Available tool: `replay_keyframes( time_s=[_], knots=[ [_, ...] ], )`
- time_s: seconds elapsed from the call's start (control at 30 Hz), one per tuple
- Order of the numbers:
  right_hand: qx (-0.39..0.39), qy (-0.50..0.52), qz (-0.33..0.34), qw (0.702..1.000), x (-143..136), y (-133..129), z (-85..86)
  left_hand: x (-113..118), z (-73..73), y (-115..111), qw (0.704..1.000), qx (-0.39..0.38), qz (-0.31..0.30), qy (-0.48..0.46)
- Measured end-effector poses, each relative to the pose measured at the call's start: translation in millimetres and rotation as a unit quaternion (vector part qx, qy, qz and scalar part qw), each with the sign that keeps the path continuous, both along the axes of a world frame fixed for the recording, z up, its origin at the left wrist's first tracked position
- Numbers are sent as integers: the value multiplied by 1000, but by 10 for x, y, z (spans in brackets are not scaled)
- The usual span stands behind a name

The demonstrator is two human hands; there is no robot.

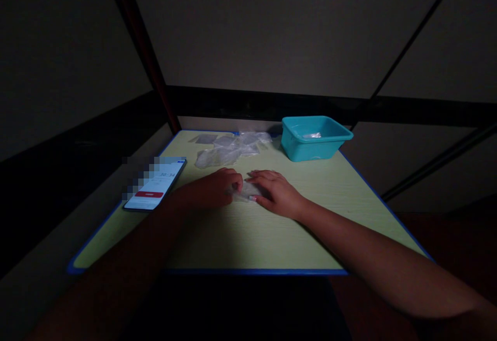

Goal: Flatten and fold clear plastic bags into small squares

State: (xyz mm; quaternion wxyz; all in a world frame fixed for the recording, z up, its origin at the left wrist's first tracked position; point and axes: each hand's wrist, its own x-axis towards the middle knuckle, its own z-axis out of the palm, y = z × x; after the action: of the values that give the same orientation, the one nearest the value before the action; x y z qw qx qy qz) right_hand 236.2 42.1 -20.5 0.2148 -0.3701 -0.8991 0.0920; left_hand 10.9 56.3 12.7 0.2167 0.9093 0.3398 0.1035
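Observation:
A small clear plastic bag [248, 191] lies flat on the table between my two hands. My left hand [219, 188] is closed, its fingers curled in at the bag's left end. On the bag's right side rests my right hand [276, 193], open, with its fingers stretched out and the thumb apart, touching the plastic. Parts of the bag are hidden beneath the fingers. Farther back, several clear plastic bags [223, 150] lie spread in a loose, overlapping group.
A turquoise plastic basin [310, 149] stands at the table's back right, with something shiny inside. At the left edge lies a phone [155, 186] with its screen lit. The light green table [248, 242] has a blue rim, and dark-banded walls stand behind it.

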Motion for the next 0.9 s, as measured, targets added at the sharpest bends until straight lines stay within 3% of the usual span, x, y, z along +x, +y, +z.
replay_keyframes(
  time_s=[0.2,0.43,0.57,0.77,0.9],
  knots=[
    [-33,-34,-28,998,-37,-47,5,-23,100,3,992,1,114,-60],
    [-11,-11,-23,1000,-27,-7,-63,32,-27,-10,999,17,13,31],
    [-7,42,-5,999,-22,31,-84,31,-10,-18,998,22,20,52],
    [-12,64,-114,991,55,144,-78,21,1,-22,999,20,28,30],
    [-43,61,-136,988,102,220,-63,23,-4,-18,999,23,22,28]
  ],
)
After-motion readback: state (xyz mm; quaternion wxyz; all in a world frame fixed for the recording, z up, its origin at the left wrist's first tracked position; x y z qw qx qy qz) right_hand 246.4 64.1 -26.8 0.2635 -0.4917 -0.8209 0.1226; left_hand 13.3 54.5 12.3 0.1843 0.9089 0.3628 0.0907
